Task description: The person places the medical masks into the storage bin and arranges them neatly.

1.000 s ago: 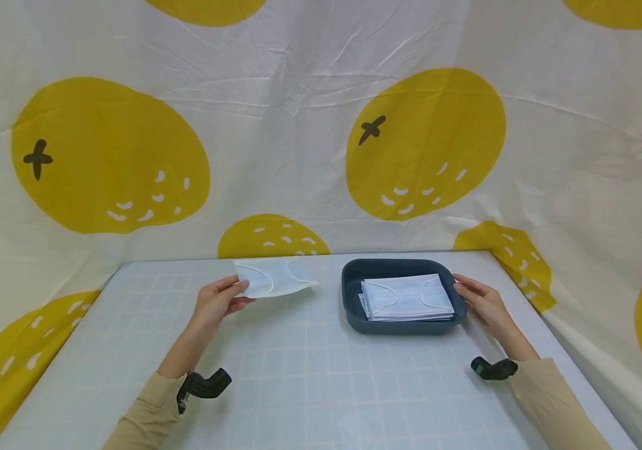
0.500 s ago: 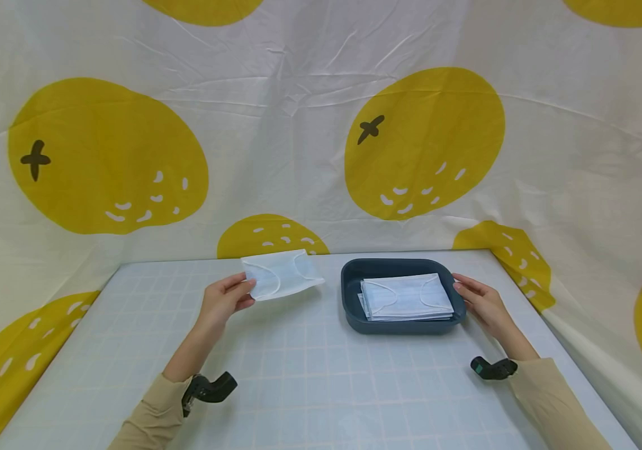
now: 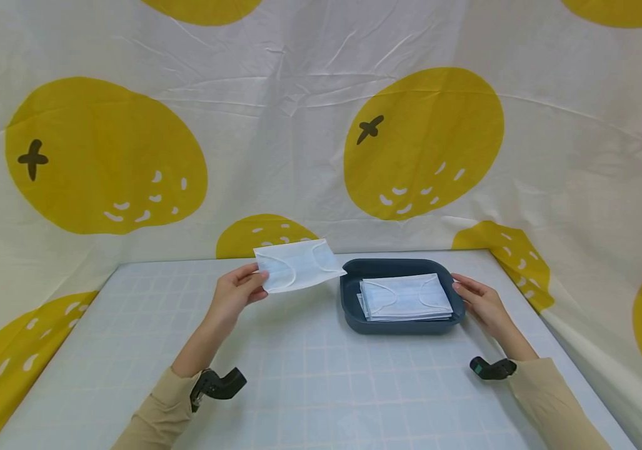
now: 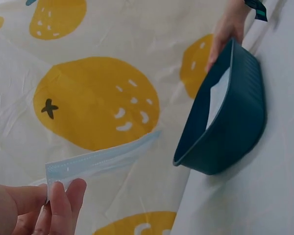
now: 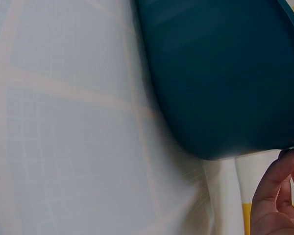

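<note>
In the head view, my left hand (image 3: 235,295) pinches a light blue face mask (image 3: 298,265) by its left end, between thumb and fingers. The mask is in the air, its right corner close to the left rim of a dark blue plastic tub (image 3: 405,327). From the left wrist view, the held mask (image 4: 103,157) appears nearly edge-on. Inside the tub lies a stack of similar masks (image 3: 407,297) with white ear loops. My right hand (image 3: 484,306) holds the tub's right end, thumb and fingertips at the rim; the right wrist view shows this contact at the frame's edge.
The tub stands on a table (image 3: 309,381) with a pale grid-patterned cover, toward its far side. A white cloth (image 3: 275,137) printed with large yellow fruit shapes hangs behind the table and along both sides.
My left hand has moved right and slightly up, carrying the mask toward the tub. The mask has lifted and its face tilts more into view. My right hand and the tub stay in place.
</note>
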Action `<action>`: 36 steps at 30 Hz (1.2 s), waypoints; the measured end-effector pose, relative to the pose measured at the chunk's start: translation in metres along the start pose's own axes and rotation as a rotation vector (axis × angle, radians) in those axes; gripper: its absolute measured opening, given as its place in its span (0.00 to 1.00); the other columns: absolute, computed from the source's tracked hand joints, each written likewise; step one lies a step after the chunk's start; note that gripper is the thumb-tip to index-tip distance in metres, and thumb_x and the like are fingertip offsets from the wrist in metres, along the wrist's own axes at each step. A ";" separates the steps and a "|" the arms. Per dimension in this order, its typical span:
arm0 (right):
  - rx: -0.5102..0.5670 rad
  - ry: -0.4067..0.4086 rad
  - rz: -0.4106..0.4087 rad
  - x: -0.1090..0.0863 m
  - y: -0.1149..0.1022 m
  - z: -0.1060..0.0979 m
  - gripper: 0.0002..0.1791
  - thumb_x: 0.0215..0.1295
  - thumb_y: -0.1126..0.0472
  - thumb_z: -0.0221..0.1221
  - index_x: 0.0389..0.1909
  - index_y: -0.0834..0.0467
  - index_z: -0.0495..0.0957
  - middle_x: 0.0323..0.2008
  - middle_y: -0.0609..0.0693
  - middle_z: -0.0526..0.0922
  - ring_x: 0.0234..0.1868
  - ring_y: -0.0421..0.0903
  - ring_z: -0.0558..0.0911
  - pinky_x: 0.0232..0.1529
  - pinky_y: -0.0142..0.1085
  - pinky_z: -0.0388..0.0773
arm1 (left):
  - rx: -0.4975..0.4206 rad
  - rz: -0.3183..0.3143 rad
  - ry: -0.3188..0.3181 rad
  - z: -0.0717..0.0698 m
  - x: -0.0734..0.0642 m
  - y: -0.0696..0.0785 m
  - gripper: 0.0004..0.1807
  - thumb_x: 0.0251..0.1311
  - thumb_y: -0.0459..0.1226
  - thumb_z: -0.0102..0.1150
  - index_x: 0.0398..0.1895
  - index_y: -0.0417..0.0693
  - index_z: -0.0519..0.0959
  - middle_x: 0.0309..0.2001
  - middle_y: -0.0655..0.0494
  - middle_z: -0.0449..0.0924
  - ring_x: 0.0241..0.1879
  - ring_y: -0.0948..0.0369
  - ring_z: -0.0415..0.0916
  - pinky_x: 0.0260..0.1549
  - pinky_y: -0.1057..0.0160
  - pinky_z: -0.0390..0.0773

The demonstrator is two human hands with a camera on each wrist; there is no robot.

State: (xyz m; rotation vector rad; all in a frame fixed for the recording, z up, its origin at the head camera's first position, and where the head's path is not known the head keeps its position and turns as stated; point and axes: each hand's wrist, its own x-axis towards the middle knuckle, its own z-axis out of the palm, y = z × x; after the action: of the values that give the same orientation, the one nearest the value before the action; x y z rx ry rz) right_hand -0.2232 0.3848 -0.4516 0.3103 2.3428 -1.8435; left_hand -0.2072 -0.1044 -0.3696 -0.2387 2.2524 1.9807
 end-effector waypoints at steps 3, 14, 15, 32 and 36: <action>-0.011 0.001 0.004 0.000 0.000 0.000 0.37 0.68 0.45 0.54 0.72 0.57 0.58 0.56 0.39 0.72 0.44 0.25 0.73 0.46 0.16 0.75 | -0.017 -0.002 -0.005 0.007 0.001 0.004 0.26 0.65 0.42 0.57 0.63 0.40 0.70 0.51 0.46 0.81 0.31 0.67 0.80 0.36 0.73 0.82; -0.015 -0.007 0.023 -0.002 -0.002 0.002 0.38 0.68 0.43 0.54 0.73 0.56 0.57 0.73 0.59 0.57 0.45 0.23 0.72 0.46 0.16 0.74 | -0.077 -0.004 -0.066 0.045 0.005 0.006 0.22 0.64 0.38 0.58 0.60 0.41 0.73 0.46 0.46 0.82 0.30 0.64 0.80 0.34 0.71 0.83; -0.012 -0.007 0.023 -0.002 -0.002 0.002 0.38 0.68 0.43 0.54 0.73 0.56 0.57 0.73 0.59 0.57 0.45 0.23 0.72 0.46 0.16 0.74 | -0.081 -0.001 -0.073 0.049 0.006 0.006 0.21 0.64 0.37 0.59 0.60 0.41 0.73 0.47 0.46 0.82 0.30 0.64 0.80 0.33 0.71 0.83; -0.020 -0.007 0.017 0.001 -0.001 0.002 0.37 0.69 0.44 0.53 0.73 0.57 0.56 0.73 0.61 0.55 0.47 0.26 0.71 0.46 0.15 0.73 | -0.110 0.020 -0.215 0.115 0.021 0.005 0.23 0.62 0.35 0.60 0.60 0.37 0.73 0.47 0.41 0.82 0.26 0.67 0.80 0.29 0.72 0.82; -0.016 -0.002 0.023 0.001 -0.001 0.002 0.37 0.69 0.44 0.53 0.73 0.56 0.57 0.73 0.60 0.55 0.48 0.28 0.71 0.46 0.15 0.73 | -0.105 0.010 -0.240 0.126 0.028 0.006 0.24 0.62 0.35 0.61 0.61 0.37 0.73 0.47 0.41 0.83 0.25 0.67 0.79 0.28 0.73 0.82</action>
State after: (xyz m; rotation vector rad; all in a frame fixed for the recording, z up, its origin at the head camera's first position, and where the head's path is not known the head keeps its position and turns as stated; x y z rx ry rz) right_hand -0.2241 0.3830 -0.4509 0.3322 2.3420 -1.8128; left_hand -0.2364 0.0202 -0.3852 0.0011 2.0092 2.0138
